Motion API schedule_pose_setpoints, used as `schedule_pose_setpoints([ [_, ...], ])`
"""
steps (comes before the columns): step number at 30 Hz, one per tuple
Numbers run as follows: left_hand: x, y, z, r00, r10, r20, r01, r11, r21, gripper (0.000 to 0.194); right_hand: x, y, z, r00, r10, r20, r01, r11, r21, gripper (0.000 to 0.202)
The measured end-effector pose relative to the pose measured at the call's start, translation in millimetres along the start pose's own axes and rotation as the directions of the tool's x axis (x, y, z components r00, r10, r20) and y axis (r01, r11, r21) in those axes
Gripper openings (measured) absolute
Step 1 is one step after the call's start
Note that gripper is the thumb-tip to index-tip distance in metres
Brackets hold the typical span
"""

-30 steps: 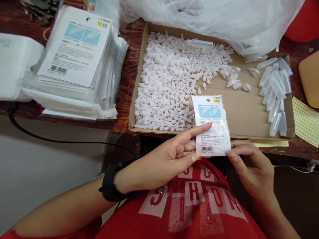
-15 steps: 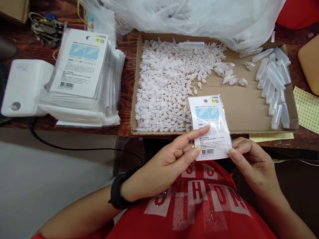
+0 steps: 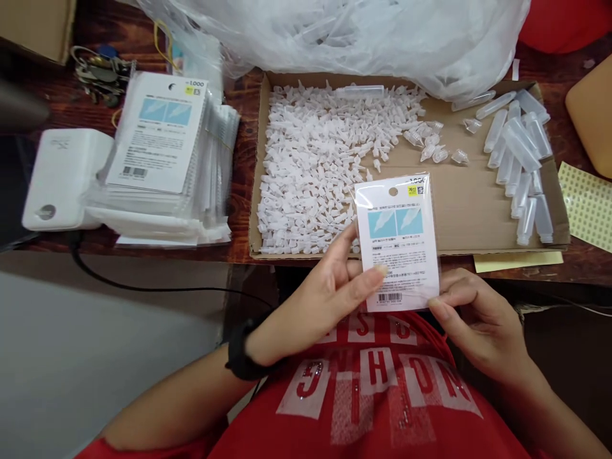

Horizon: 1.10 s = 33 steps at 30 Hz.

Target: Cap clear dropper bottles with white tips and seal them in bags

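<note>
A printed card in a clear plastic sleeve [image 3: 399, 255] is held up between my two hands, in front of the cardboard tray's near edge. My left hand [image 3: 335, 287] grips its left side, thumb on the front and fingers behind. At the lower right corner, my right hand [image 3: 471, 312] pinches the sleeve between thumb and fingers. Small white nozzle tips [image 3: 310, 166] fill the left part of the shallow cardboard tray [image 3: 468, 223]. Clear caps [image 3: 430, 140] lie in its middle, and translucent plastic tubes [image 3: 519, 153] are piled at its right end.
On the left stands a stack of sleeved cards [image 3: 157, 134], beside a white device [image 3: 67, 178] with a black cable. Keys [image 3: 100, 70] lie behind. A large plastic bag [image 3: 335, 38] overhangs the tray's back edge. A sticker sheet [image 3: 586, 204] lies at the right.
My left fingers have gone from the card's front to behind it, leaving the thumb on the front. The sleeve's bottom edge now lies flat near the card's bottom. The view has shifted slightly.
</note>
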<state>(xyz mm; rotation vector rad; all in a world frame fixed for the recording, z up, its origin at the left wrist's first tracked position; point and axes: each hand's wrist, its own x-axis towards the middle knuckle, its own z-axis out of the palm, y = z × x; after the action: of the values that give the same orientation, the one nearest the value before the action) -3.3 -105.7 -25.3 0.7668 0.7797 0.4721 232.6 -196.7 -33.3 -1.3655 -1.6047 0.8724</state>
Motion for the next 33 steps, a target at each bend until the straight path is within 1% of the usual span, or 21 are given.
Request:
schedule_pose_setpoints([
  [1, 4.8, 3.0, 0.9, 0.999, -0.031, 0.025, 0.032, 0.999, -0.025, 0.072, 0.3, 0.5, -1.2, 0.999, -0.030, 0.021, 0.030, 0.999, -0.022, 0.015],
  [2, 9.2, 5.3, 2.5, 0.999, -0.040, 0.017, 0.040, 0.999, -0.035, 0.069, 0.7, 0.7, -2.0, 0.998, -0.051, 0.037, 0.052, 0.998, -0.040, 0.015],
  [4, 15.7, 7.7, 6.7, 0.999, -0.015, -0.048, 0.013, 0.999, -0.039, 0.063, 1.4, 0.2, -2.5, 0.997, -0.066, 0.047, 0.069, 0.996, -0.060, 0.016],
  [6, 18.4, 7.8, 11.3, 0.995, 0.007, -0.097, -0.011, 0.999, -0.041, 0.060, 1.9, -1.2, -1.9, 0.998, -0.054, 0.030, 0.056, 0.997, -0.062, 0.016],
  [9, 17.7, 7.4, 16.2, 0.994, 0.008, -0.108, -0.012, 0.999, -0.035, 0.055, 1.9, -3.5, -0.7, 1.000, -0.004, -0.010, 0.004, 0.999, -0.044, 0.015],
  [12, 15.7, 8.0, 18.5, 0.993, 0.003, -0.120, -0.009, 0.999, -0.046, 0.053, 0.7, -4.3, 0.4, 0.999, 0.043, -0.024, -0.043, 0.999, -0.020, 0.017],
  [17, 12.3, 7.7, 20.6, 0.989, -0.004, -0.146, 0.001, 1.000, -0.020, 0.053, -3.2, -2.9, 2.6, 0.993, 0.105, -0.044, -0.105, 0.994, 0.010, 0.021],
  [22, 8.8, 5.3, 21.1, 0.987, -0.018, -0.161, 0.023, 0.999, 0.028, 0.057, -4.4, -2.9, 4.2, 0.989, 0.140, -0.043, -0.138, 0.990, 0.033, 0.022],
  [30, 8.4, 5.6, 20.7, 0.992, -0.025, -0.122, 0.021, 0.999, -0.037, 0.055, -3.2, -5.0, 4.4, 0.984, 0.176, -0.020, -0.175, 0.983, 0.054, 0.024],
  [33, 7.1, 5.2, 19.6, 0.991, -0.034, -0.132, 0.036, 0.999, 0.011, 0.060, -2.2, -4.7, 4.8, 0.985, 0.171, -0.026, -0.170, 0.985, 0.037, 0.023],
])
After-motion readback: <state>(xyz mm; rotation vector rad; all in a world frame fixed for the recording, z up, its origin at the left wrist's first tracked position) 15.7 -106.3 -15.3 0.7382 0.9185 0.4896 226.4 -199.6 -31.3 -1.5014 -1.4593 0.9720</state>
